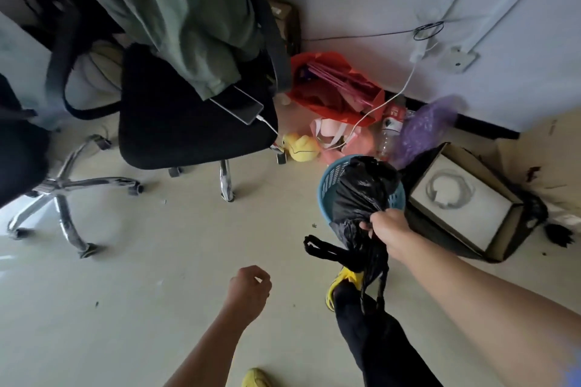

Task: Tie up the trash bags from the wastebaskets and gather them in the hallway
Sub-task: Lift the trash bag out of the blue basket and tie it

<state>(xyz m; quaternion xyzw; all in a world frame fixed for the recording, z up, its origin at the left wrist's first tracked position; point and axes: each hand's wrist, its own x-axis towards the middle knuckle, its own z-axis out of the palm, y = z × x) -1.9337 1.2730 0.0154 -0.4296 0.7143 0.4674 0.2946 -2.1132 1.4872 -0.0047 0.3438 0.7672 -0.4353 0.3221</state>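
Note:
A black trash bag (361,192) sits half inside a blue plastic wastebasket (328,185) on the floor at centre right. My right hand (388,229) grips the bag's gathered neck at the basket's near rim. The bag's loose handles (317,247) hang below that hand, toward my black trouser leg. My left hand (250,291) hovers over bare floor to the left of the bag, fingers loosely curled, holding nothing.
A black office chair (188,122) with a green garment and a charging phone (237,105) stands left of the basket. Red and pink bags (333,88), a yellow plush duck (300,146) and bottles lie by the wall. An open cardboard box (462,204) is right of the basket.

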